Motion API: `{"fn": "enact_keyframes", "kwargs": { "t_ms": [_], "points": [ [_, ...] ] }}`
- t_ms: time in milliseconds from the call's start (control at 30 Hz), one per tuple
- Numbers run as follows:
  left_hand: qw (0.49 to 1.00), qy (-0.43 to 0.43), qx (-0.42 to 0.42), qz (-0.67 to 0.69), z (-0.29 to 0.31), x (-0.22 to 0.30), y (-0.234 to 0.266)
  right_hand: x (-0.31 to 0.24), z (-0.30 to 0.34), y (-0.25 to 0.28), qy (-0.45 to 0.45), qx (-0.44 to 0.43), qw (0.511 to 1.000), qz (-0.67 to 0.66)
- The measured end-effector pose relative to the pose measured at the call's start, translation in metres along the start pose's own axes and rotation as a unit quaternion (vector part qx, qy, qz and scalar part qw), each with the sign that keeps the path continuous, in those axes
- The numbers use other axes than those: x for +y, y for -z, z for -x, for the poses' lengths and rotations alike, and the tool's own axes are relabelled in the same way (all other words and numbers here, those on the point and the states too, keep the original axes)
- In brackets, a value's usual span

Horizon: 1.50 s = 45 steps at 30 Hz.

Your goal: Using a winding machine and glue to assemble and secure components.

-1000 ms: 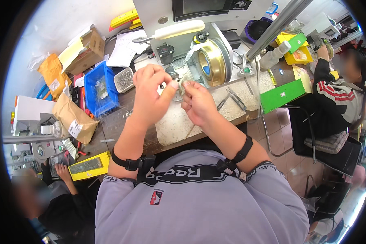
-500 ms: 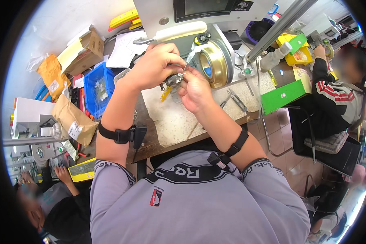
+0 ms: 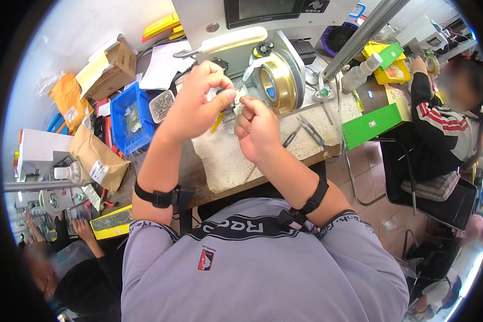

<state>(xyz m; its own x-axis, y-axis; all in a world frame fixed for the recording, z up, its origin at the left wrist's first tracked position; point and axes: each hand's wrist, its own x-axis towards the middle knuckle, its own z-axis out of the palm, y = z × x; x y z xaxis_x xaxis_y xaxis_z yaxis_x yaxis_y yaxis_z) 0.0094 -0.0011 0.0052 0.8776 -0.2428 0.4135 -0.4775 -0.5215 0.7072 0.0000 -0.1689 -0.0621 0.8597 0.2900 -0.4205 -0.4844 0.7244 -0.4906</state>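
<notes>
A workshop is indicated by the bench machine (image 3: 198, 24), hand tools (image 3: 312, 131), blue bin (image 3: 138, 144) and co-worker (image 3: 440, 129) at another machine (image 3: 427, 33).

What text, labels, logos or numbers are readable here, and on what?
Wording and brands not copied; places and legibility only.
Grey shirt: large letters on the dark band; small badge below.
Machine: clear emblem and characters on a black plate; small lettering under the screen.
Brown paper package: white label, too small to read.
Orange envelope: white label, too small.
Green panel: white sticker, too small.
White papers: any writing too blurred.
</notes>
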Motion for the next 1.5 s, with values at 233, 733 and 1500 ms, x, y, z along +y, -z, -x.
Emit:
{"fn": "enact_keyframes", "kwargs": {
  "t_ms": [233,733,1500],
  "points": [
    [0.988,-0.024,0.098,-0.117,0.039,0.021,-0.041,-0.014,0.02,-0.007,-0.022,-0.035,0.999,0.012],
    [0.921,-0.15,0.277,-0.228,0.056,-0.033,-0.081,-0.07,0.043,0.086,0.225,-0.145,0.585,0.766],
    [0.915,-0.156,0.277,-0.25,0.06,-0.037,-0.077,-0.051,0.043,0.065,0.466,-0.267,0.421,0.731]
  ]
}}
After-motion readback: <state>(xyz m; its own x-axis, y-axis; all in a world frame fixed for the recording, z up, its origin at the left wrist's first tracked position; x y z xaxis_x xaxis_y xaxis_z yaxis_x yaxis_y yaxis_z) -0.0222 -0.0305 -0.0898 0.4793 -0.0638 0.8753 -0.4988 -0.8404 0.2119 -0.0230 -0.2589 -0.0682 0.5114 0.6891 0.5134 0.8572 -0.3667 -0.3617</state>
